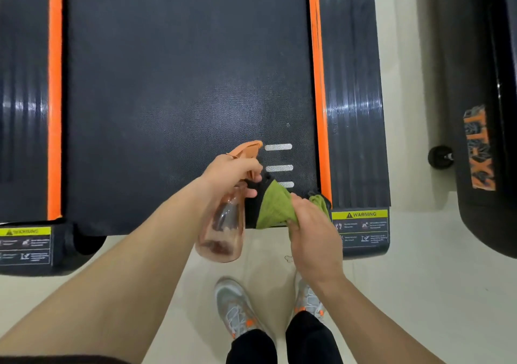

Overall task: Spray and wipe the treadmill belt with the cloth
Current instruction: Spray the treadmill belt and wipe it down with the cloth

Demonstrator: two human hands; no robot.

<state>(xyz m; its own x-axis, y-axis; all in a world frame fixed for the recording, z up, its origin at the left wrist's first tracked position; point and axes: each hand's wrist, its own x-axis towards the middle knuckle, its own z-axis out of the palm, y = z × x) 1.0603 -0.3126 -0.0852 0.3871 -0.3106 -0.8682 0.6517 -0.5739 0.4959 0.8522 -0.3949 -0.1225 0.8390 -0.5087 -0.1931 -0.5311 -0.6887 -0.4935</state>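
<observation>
The dark treadmill belt runs between two orange side strips, and a faint pale haze lies on it near its rear end. My left hand grips the neck of a clear orange-tinted spray bottle, with its orange nozzle pointing out over the belt. My right hand holds a green cloth bunched at the belt's rear right corner. Part of the cloth is hidden under my fingers.
Black ribbed side rails with yellow warning labels flank the belt. A second black machine with a small wheel stands to the right. My grey and orange shoes stand on the pale floor behind the treadmill.
</observation>
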